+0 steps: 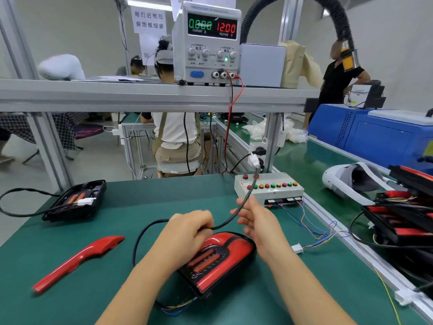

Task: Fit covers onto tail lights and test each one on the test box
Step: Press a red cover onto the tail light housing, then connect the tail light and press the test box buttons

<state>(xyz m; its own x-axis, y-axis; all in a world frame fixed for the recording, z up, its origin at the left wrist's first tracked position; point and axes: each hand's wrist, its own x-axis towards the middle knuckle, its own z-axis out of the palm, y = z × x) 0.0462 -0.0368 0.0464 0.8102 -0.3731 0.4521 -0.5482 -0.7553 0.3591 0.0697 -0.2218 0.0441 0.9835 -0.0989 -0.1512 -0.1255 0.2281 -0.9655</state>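
Observation:
A tail light (220, 261) with its red cover fitted lies on the green mat in front of me. My left hand (187, 233) rests on its far left end, closed on the light's black cable (230, 216). That cable arcs up past my right hand (255, 219), whose fingers are apart around it, and its white plug (254, 159) swings in the air above the test box (269, 187). A loose red cover (77, 260) lies at the left. Another tail light (76, 200) without a cover sits at the far left.
The test box's white connector (297, 249) on coloured wires lies at the right of the mat. A power supply (206, 43) reading 12.00 V stands on the shelf above. Stacked tail lights (403, 214), a white headset (351, 181) and a blue machine (375, 134) fill the right side. People work behind.

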